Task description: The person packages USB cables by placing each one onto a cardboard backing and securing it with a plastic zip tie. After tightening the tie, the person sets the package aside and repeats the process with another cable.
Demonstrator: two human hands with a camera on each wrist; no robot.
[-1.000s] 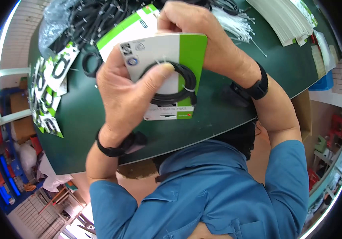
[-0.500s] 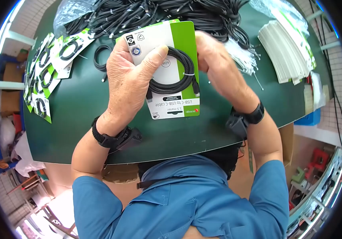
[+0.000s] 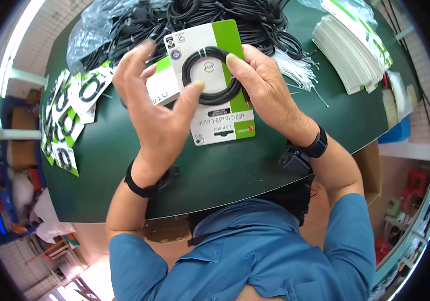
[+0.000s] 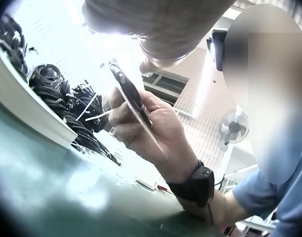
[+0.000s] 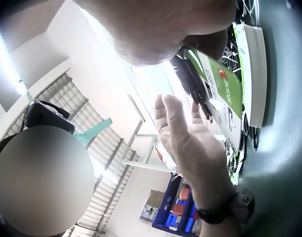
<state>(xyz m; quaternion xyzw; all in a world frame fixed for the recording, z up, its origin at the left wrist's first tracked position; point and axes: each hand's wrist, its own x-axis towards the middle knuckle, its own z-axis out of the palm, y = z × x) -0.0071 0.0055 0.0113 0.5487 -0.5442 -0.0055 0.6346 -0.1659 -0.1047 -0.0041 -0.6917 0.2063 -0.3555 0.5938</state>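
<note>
Up over the table, a white-and-green printed card carries a coiled black USB-C cable, its printing upside down in the head view. My right hand pinches the card's right edge, thumb on the front beside the coil and fingers behind. In the left wrist view the right hand grips the card, seen almost edge-on. At the card's left side my left hand has its fingers spread, the thumb tip overlapping the coil in the head view. The right wrist view shows the left hand with fingers extended.
Finished-looking cable cards lie overlapped at the left. Another white-and-green card lies behind the left hand. Black cables pile at the back, with white ties beside them. A long stack of cards stands at the back right.
The left hand has let go of the carded cable and spread its fingers leftward. The right hand, earlier blurred at the card's right edge, now pinches it with its thumb in front.
</note>
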